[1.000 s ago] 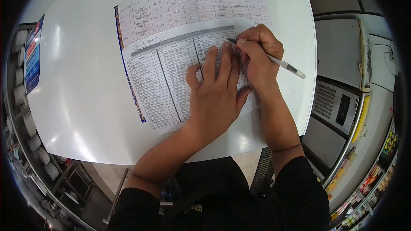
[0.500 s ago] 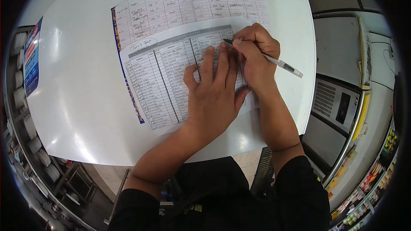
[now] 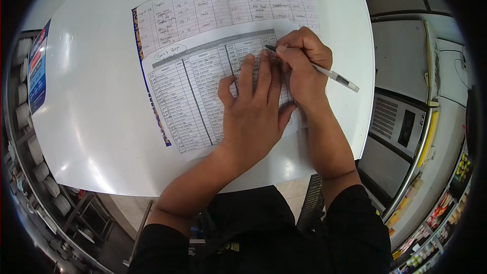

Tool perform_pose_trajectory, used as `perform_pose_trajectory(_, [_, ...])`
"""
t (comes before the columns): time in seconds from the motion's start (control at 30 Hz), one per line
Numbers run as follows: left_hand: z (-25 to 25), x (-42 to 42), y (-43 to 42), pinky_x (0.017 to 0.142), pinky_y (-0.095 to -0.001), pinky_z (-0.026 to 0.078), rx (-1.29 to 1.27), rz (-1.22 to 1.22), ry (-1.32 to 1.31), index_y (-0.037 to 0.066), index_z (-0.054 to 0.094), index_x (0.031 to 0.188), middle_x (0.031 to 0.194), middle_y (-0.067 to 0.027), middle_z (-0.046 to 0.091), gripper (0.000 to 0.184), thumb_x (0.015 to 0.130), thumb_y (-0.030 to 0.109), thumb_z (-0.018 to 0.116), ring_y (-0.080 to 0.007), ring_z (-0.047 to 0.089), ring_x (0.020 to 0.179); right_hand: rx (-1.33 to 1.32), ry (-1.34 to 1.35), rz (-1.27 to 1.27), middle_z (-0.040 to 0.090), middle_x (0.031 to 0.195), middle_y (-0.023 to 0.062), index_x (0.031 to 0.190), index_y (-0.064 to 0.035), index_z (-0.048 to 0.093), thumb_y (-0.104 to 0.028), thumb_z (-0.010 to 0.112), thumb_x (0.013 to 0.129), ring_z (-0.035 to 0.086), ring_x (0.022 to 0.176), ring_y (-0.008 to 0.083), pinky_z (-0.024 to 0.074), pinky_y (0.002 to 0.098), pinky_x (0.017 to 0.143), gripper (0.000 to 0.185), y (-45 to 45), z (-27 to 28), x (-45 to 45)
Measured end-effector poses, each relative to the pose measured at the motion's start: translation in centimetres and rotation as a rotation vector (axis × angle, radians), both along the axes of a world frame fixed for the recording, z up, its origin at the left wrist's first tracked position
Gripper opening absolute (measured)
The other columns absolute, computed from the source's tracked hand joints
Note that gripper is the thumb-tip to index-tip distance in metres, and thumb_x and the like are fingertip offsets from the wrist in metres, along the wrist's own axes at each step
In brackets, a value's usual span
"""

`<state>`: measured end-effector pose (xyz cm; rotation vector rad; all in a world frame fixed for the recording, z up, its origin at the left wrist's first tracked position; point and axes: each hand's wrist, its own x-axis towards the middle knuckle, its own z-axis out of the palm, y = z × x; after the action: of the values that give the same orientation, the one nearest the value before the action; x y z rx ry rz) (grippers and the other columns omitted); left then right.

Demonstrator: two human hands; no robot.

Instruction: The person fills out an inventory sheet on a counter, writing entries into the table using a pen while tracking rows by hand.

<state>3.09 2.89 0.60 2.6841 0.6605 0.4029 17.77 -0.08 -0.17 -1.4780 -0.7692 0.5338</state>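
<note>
A printed sheet (image 3: 175, 91) with rows of text and handwritten marks lies over an open lined notebook (image 3: 187, 12) filled with handwriting. My left hand (image 3: 253, 106) rests flat on the sheet with its fingers spread, covering part of the columns. In my right hand (image 3: 309, 68) is a pen (image 3: 337, 77), pinched near its tip. The dark tip points at the upper right part of the sheet, just beside my left fingertips; whether it touches the paper cannot be made out.
Both papers lie on a glossy white table (image 3: 96, 106). Stacked plates (image 3: 36, 149) stand on a rack at the left. A metal appliance (image 3: 398, 122) and a shelf of colourful packets (image 3: 439, 213) are at the right.
Compared with one second ago, the papers and both hands appear slightly further left in the view. The pen is still in my right hand.
</note>
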Motion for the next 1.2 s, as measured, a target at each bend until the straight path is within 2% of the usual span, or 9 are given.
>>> perform_pose_trajectory(0.2, [0.04,0.0,0.02,0.105,-0.0535,0.022,0.002,-0.003,0.006,-0.005,0.052,0.14,0.15,-0.0198,0.045,0.071,0.091,0.045,0.064,-0.0355,0.037,0.139,-0.016,0.013,-0.011,0.063,0.076,0.0088,0.072,-0.0009,0.051,0.008,0.057,0.083,0.044,0.057,0.0065,0.0383,0.0233,0.053,0.015,0.01,-0.02,0.02])
perform_pose_trajectory(0.27, [0.04,-0.04,0.05,0.105,-0.0534,0.022,0.004,-0.006,0.007,-0.005,0.052,0.14,0.15,-0.0195,0.045,0.071,0.091,0.045,0.064,-0.0354,0.037,0.139,0.021,0.015,-0.033,0.056,0.063,0.0004,0.071,0.0,0.054,0.003,0.06,0.084,0.045,0.059,0.0049,0.0385,0.0245,0.052,0.015,0.21,0.04,-0.08])
perform_pose_trajectory(0.3, [0.03,-0.07,0.05,0.105,-0.0533,0.022,0.005,-0.008,0.009,-0.004,0.052,0.14,0.151,-0.0193,0.045,0.071,0.091,0.045,0.064,-0.0353,0.036,0.139,0.02,0.016,-0.033,0.056,0.063,0.0004,0.071,0.0,0.054,0.003,0.06,0.084,0.045,0.059,0.0049,0.0385,0.0245,0.052,0.015,0.19,0.1,-0.11])
perform_pose_trajectory(0.37, [0.03,-0.05,0.06,0.105,-0.0533,0.022,0.003,-0.009,0.009,-0.004,0.052,0.14,0.151,-0.0193,0.045,0.071,0.091,0.045,0.064,-0.0353,0.036,0.139,0.005,-0.023,-0.007,0.063,0.077,0.008,0.072,-0.0012,0.051,0.008,0.056,0.083,0.044,0.056,0.0065,0.0384,0.0235,0.053,0.015,0.13,0.24,-0.14])
perform_pose_trajectory(1.2, [0.15,0.01,0.09,0.105,-0.0527,0.021,0.004,-0.012,0.019,-0.005,0.052,0.14,0.151,-0.0198,0.044,0.071,0.091,0.044,0.065,-0.0349,0.036,0.139,-0.021,-0.037,-0.016,0.063,0.076,0.0065,0.074,-0.0007,0.054,0.007,0.056,0.083,0.044,0.057,0.0063,0.0386,0.0232,0.053,0.012,0.14,0.24,-0.16])
